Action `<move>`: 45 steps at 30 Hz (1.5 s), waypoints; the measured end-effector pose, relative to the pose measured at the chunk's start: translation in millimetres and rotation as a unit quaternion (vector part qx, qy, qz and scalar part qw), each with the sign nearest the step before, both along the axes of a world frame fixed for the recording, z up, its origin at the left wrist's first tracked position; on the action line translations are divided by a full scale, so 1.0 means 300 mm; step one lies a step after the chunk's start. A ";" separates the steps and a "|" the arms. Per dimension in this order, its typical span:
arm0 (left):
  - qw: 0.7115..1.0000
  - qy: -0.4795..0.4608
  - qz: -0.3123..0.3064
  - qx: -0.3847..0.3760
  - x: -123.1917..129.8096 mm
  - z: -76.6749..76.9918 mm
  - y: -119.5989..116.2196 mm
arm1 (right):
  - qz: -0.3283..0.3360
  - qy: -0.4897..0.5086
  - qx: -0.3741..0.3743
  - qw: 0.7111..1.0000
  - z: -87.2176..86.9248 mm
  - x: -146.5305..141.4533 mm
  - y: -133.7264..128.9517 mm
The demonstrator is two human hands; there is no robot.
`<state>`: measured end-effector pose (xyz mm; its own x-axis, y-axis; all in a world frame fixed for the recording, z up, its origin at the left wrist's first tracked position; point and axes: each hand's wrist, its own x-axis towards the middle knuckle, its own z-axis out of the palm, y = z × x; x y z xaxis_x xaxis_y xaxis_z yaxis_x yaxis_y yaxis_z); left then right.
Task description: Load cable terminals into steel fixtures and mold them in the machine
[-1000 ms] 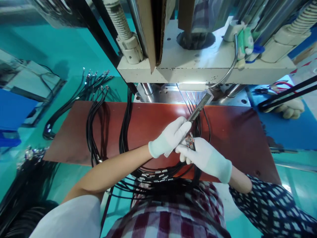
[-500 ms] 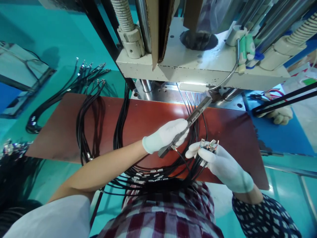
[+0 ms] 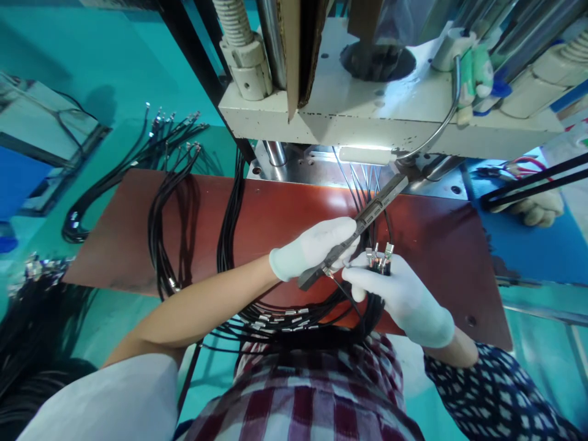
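Note:
My left hand [image 3: 321, 245], in a white glove, is closed around a long dark metal bar [image 3: 379, 203] with slots along it. The bar slants up to the right, below the machine. At its lower end a single black cable with a metal end meets the bar. My right hand [image 3: 397, 288], also gloved, grips a bundle of black cables [image 3: 374, 312] whose shiny metal terminals [image 3: 380, 257] stick up above the fingers. Its fingertips are close to the bar's lower part. The cables loop down to the left across my lap, with silvery sleeves [image 3: 285, 318] on them.
A white press machine [image 3: 390, 125] with a lit lamp stands behind the red-brown board [image 3: 275, 226]. More black cable bundles [image 3: 158, 233] hang over the board's left side. At the right, a work glove [image 3: 539, 208] lies on a blue surface.
My right hand has moved left, nearer the bar, and the terminals in it now point more upright. My left hand keeps its hold on the bar. The view has shifted slightly.

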<state>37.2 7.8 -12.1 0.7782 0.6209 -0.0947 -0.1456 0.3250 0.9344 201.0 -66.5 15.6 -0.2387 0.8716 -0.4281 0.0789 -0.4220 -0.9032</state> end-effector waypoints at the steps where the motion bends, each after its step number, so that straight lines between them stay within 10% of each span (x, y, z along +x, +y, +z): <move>1: 1.000 0.004 0.008 0.010 0.000 0.000 0.000 | -0.003 -0.033 0.035 0.999 0.010 -0.015 0.006; 9: 0.989 0.073 0.070 0.109 0.005 0.025 -0.029 | 0.004 -0.071 0.067 0.995 -0.024 -0.042 0.017; 15: 0.927 0.227 0.133 0.266 0.003 0.038 -0.041 | -0.028 -0.117 0.050 0.991 -0.030 -0.060 0.014; 25: 0.997 0.040 0.044 0.053 -0.005 0.014 -0.005 | -0.093 -0.066 0.008 0.993 -0.044 0.031 -0.036; 45: 0.982 0.115 -0.009 0.151 -0.017 0.053 -0.021 | 0.067 -0.067 0.022 0.995 -0.014 -0.012 0.024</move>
